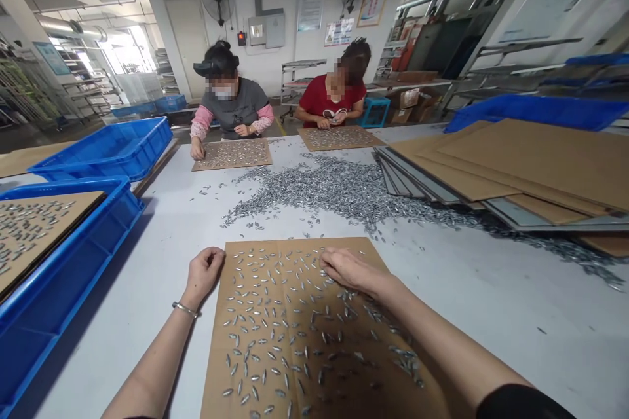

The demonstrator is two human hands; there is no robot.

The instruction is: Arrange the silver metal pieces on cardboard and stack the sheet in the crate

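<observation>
A brown cardboard sheet (275,380) lies in front of me on the white table (491,314), strewn with several small silvery metal pieces (265,327). My left hand (204,272) rests at the sheet's upper left corner, fingers curled into a loose fist; whether it holds anything is hidden. A thin bracelet sits on that wrist. My right hand (346,268) lies on the sheet's upper right part, fingers bent down onto the metal pieces. A big loose heap of the same pieces (334,186) spreads over the table beyond the sheet.
Blue plastic crates (73,255) stand at the left, one holding a cardboard with pieces. A stack of cardboard and grey boards (515,170) fills the right. Two people sit across the table, each at their own cardboard sheet (233,154).
</observation>
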